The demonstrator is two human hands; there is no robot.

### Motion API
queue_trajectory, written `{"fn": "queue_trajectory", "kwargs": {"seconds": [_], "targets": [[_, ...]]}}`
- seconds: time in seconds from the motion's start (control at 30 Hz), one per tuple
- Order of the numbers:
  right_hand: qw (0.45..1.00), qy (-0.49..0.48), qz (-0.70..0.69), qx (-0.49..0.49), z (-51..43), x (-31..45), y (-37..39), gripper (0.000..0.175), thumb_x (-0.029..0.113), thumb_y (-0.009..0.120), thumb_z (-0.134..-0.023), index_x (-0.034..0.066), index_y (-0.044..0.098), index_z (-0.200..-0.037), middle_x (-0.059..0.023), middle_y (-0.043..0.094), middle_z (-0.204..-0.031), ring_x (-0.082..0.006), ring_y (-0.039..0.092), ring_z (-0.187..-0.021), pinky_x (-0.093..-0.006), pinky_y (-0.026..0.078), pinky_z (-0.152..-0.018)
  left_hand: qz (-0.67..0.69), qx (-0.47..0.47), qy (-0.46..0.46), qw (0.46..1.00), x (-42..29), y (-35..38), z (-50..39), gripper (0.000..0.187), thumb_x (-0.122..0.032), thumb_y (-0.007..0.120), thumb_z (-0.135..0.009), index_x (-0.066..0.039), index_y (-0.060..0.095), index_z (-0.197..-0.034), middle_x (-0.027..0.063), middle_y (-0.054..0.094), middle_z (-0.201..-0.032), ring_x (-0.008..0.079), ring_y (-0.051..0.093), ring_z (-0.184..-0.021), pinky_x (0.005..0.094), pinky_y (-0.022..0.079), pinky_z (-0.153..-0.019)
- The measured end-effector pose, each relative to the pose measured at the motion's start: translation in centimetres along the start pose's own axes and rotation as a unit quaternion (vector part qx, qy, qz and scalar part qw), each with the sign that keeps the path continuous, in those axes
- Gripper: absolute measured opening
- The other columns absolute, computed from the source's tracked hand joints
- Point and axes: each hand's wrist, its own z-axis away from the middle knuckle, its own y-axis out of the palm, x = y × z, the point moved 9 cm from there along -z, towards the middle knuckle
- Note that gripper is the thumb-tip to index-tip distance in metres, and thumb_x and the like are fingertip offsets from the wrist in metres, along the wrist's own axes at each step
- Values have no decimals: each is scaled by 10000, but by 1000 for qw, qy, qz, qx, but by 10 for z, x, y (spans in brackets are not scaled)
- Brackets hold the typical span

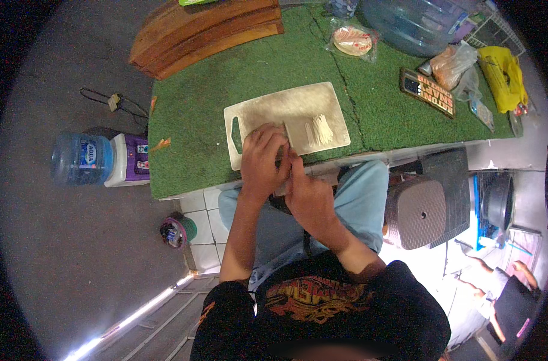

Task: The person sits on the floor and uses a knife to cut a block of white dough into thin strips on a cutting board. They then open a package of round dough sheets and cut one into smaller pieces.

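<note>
A pale cutting board (269, 106) with a handle slot lies on green artificial turf. My left hand (264, 155) rests on its near edge with bent fingers, and whatever is beneath them is hidden. Close beside it, my right hand (312, 196) grips a knife (289, 135), its index finger stretched forward along the tool. The thin blade, seen nearly edge-on, stands against my left fingertips; the handle is covered by the hand. To the right of the blade, a small pile of thin cream-coloured strips (322, 129) sits on the board, with a few loose strips alongside.
Across the table stand a curved wooden piece (206, 38), a bagged round pale item (353, 40) and a large water bottle (414, 25). A phone-like object (427, 92) and a yellow bag (502, 79) lie right. A water dispenser (127, 160) stands left, a stool (416, 214) right. People sit lower right.
</note>
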Motion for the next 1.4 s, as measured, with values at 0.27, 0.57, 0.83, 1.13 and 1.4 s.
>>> {"fn": "queue_trajectory", "kwargs": {"seconds": [0.27, 0.57, 0.83, 1.13, 1.4], "targets": [[998, 45, -32, 38, 7, -3, 1, 533, 76, 637, -930, 14, 476, -1434, -202, 633, -609, -408, 667, -554, -517, 538, -525, -7, 2, 8, 1000, 2, 4, 1, 141, -91, 689, -835, -33, 625, -946, 145, 691, -1138, 388, 620, -1183, 520, 462, -1026], [992, 66, -60, 94, 34, -5, 3, 602, 65, 626, -934, 11, 420, -1497, -194, 622, -597, -411, 659, -550, -525, 525, -515, -8, -2, 13, 1000, 2, 4, 1, 129, -78, 678, -821, -40, 624, -932, 143, 697, -1161, 379, 623, -1175, 511, 462, -1020], [993, 69, -68, 74, 35, -8, 2, 542, 51, 601, -955, -1, 430, -1468, -188, 609, -586, -415, 646, -536, -520, 514, -508, -4, -16, 15, 1000, 2, 5, 3, 135, -84, 687, -820, -44, 608, -922, 141, 692, -1121, 382, 624, -1147, 504, 463, -1013], [996, 82, -28, 18, 22, -14, -8, 501, 42, 607, -960, 25, 464, -1440, -223, 655, -688, -428, 667, -590, -511, 519, -513, -19, -19, 13, 1000, 1, 2, 3, 124, -99, 679, -844, -45, 628, -942, 138, 689, -1141, 367, 625, -1158, 503, 459, -1038], [997, 24, -64, -34, 19, -11, -23, 497, 70, 612, -957, 6, 478, -1432, -186, 691, -747, -393, 665, -581, -489, 530, -528, -18, -27, 17, 999, 1, 3, 6, 134, -109, 677, -847, -45, 636, -958, 151, 681, -1158, 385, 619, -1165, 508, 460, -1047]]}}
